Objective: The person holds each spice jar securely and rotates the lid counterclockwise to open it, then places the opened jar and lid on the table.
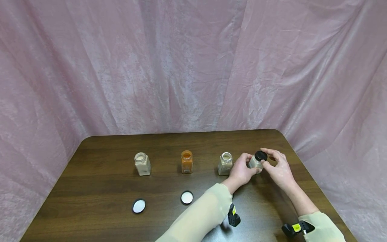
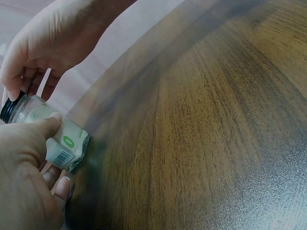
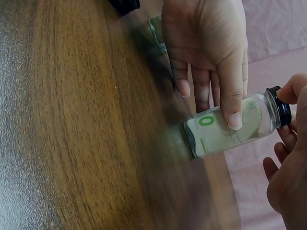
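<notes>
A small square glass jar (image 1: 254, 163) with pale contents and a black screw lid (image 1: 261, 155) is between my two hands at the right of the table. My left hand (image 1: 241, 171) grips the jar's body, its thumb lying across the label in the right wrist view. On the lid, my right hand (image 1: 282, 170) pinches the rim between thumb and fingers. The left wrist view has the jar (image 2: 72, 136) tilted, its base close over the wood and its green-printed label with a barcode showing. The lid (image 3: 283, 109) sits on the jar's mouth.
Left of my hands stand three lidless jars: one pale jar (image 1: 225, 165) beside my left hand, an orange jar (image 1: 187, 164), and another pale jar (image 1: 143, 165). Two black-rimmed lids (image 1: 139, 206) lie white side up nearer the front. Pink curtain (image 1: 193, 67) hangs behind the table (image 1: 99, 188).
</notes>
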### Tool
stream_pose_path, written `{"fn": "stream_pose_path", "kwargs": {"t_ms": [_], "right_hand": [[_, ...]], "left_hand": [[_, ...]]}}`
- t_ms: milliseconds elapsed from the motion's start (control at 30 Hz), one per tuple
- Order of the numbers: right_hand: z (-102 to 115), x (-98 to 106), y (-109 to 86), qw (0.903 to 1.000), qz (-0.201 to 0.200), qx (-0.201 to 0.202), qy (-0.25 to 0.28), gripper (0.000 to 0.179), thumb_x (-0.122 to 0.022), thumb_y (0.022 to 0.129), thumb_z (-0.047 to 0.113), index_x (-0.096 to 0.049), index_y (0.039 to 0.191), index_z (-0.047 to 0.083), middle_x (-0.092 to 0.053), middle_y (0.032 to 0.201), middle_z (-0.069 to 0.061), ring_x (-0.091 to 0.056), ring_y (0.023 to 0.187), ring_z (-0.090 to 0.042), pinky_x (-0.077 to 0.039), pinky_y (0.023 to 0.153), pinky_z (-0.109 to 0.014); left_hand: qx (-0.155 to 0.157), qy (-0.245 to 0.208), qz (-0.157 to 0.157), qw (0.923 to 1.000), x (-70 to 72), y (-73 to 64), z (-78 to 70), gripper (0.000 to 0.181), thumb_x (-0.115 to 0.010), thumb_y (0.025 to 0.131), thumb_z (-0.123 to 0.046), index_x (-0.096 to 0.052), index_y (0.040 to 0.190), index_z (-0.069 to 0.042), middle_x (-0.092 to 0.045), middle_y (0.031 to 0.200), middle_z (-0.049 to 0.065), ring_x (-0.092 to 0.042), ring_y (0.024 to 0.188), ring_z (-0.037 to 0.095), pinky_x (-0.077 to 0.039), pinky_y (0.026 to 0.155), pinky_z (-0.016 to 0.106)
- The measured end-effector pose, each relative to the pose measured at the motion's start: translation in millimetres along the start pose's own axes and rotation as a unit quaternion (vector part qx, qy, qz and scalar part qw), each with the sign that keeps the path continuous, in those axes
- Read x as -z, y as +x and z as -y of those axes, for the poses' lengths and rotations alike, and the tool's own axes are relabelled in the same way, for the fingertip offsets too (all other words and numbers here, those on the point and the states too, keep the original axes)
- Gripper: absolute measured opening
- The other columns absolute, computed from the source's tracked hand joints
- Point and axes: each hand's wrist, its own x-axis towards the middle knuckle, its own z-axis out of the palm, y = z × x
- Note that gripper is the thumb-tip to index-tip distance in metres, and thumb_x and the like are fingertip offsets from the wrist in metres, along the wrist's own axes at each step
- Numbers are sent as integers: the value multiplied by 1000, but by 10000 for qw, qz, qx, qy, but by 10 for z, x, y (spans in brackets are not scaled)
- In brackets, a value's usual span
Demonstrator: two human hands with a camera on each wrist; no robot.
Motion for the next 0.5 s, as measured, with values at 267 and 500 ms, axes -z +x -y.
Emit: {"fn": "stream_pose_path", "kwargs": {"t_ms": [267, 500], "right_hand": [[6, -1, -2, 9999, 15, -91, 69, 58, -76, 95, 26, -54, 145, 9, -49, 144, -13, -37, 127, -33, -34, 97, -56], [7, -11, -2, 9988, -361, -73, -334, 59, -81, 90, 33, -60, 138, 5, -56, 137, -16, -38, 126, -33, -32, 96, -54]], "left_hand": [[20, 0, -1, 10000, 15, -11, -8, 47, -91, 78, -20, -64, 115, -17, -71, 104, -7, -62, 93, 7, -46, 79, 21], [-9, -19, 17, 10000, 16, -17, -5, 47, -91, 78, -20, -63, 115, -17, -71, 105, -7, -63, 94, 7, -46, 80, 20]]}}
